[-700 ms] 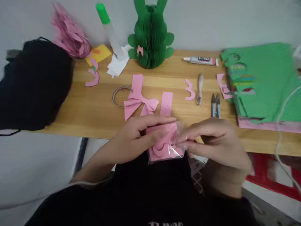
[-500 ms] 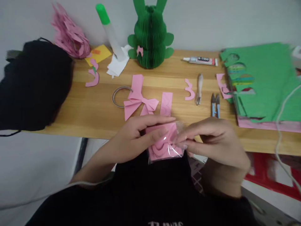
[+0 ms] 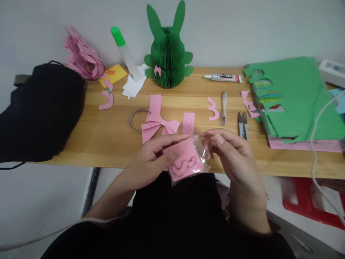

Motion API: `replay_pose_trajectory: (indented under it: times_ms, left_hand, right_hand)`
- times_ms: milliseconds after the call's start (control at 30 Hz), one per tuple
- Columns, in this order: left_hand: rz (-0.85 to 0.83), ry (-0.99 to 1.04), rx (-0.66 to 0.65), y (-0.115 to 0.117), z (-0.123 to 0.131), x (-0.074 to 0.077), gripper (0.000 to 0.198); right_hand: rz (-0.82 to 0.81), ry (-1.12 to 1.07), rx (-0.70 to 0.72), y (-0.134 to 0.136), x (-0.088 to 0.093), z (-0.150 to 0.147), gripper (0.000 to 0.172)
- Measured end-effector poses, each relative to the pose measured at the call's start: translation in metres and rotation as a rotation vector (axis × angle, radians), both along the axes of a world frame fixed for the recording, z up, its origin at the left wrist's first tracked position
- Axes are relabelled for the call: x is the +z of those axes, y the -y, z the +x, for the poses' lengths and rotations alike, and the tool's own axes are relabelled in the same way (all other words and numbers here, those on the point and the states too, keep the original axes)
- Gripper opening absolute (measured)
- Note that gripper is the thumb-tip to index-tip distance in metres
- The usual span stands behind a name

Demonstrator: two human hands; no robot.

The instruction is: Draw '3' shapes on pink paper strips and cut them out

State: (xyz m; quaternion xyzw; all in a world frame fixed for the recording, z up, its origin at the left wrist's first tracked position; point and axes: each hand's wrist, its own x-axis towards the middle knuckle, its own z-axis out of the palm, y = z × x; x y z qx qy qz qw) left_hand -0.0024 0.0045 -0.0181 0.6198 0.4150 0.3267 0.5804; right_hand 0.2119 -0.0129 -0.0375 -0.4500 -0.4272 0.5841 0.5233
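Note:
My left hand [image 3: 153, 158] grips a small clear plastic bag [image 3: 202, 153] by its left side, thumb on top. Inside lie pink paper pieces [image 3: 183, 165], one of them wavy-edged. At the bag's right edge, the bent fingers of my right hand [image 3: 231, 154] pinch the film; the fingertips are a little blurred. Just beyond the bag, a pink paper strip [image 3: 188, 123] with drawn curves and a pink paper bow [image 3: 160, 120] rest on the wooden table [image 3: 107, 140]. A roll of tape [image 3: 129, 120] touches the bow.
A green honeycomb-paper rabbit [image 3: 168, 54] stands at the back. Thread snips [image 3: 243, 127], a craft knife [image 3: 224, 108], a glue tube [image 3: 225, 77] and green sheets [image 3: 296, 100] lie to the right. A black bag [image 3: 43, 111] and a green-capped bottle [image 3: 126, 54] are leftward. A white cable [image 3: 314, 144] crosses the right.
My right hand has shifted up along the bag's right edge, its thumb now raised. The bag has tilted in my left hand. The camera view has moved slightly.

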Motion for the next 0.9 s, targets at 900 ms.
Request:
replay_pose_trajectory:
  times_ms: [900]
  left_hand:
    - [-0.078, 0.139, 0.124, -0.004, 0.006, -0.028, 0.059]
  right_hand:
    - [-0.079, 0.025, 0.157, -0.021, -0.001, -0.017, 0.036]
